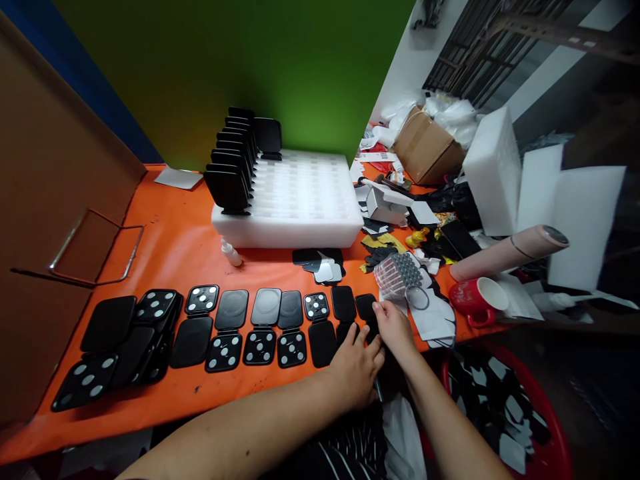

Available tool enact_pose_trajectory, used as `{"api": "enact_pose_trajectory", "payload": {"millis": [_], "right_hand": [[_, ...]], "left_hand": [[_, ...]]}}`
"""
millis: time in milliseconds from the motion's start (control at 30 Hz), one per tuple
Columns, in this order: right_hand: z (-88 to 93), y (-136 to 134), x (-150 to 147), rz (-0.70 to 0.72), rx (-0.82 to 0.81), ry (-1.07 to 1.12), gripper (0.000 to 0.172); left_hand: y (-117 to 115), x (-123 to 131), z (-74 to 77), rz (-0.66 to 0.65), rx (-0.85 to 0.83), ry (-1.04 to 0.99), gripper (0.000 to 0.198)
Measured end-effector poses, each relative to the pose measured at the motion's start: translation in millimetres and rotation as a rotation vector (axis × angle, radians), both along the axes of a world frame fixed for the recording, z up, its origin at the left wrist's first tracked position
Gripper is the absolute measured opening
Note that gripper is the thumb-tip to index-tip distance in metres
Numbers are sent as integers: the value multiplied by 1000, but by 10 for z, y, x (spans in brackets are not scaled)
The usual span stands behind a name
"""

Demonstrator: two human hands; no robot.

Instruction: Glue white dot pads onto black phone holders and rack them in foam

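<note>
Both of my hands meet at the near right edge of the orange table (175, 240). My left hand (356, 367) lies on the table edge with fingers stretched toward a black square piece (367, 308). My right hand (395, 327) pinches at that same black piece, fingers curled together. A row of several open black hinged cases (260, 327), some showing white round dots, runs leftward from my hands. A clear bag of small round pieces (399, 273) lies just beyond my right hand.
A white foam tray (300, 200) with upright black cases (233, 160) stands at mid-table. A small white bottle (231, 253) lies before it. A red mug (475, 301), cardboard tube (510, 252), foam blocks (493, 170) and a cardboard box (427, 147) clutter the right. A red bin (545, 413) with scraps sits below.
</note>
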State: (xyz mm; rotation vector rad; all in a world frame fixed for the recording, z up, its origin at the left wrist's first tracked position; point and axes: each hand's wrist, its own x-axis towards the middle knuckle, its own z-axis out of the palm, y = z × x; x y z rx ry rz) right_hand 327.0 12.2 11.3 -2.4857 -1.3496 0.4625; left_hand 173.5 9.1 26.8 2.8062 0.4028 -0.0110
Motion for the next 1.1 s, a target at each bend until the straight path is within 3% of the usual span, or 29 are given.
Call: {"api": "enact_pose_trajectory", "payload": {"millis": [300, 933, 1100], "right_hand": [[23, 2, -43, -22, -31, -28, 37], [120, 78, 114, 190, -96, -210, 29], [150, -40, 48, 216, 24, -246, 26]], "left_hand": [[3, 1, 20, -1, 4, 5, 73], [18, 5, 31, -18, -9, 38, 70], [10, 3, 14, -8, 1, 21, 71]]}}
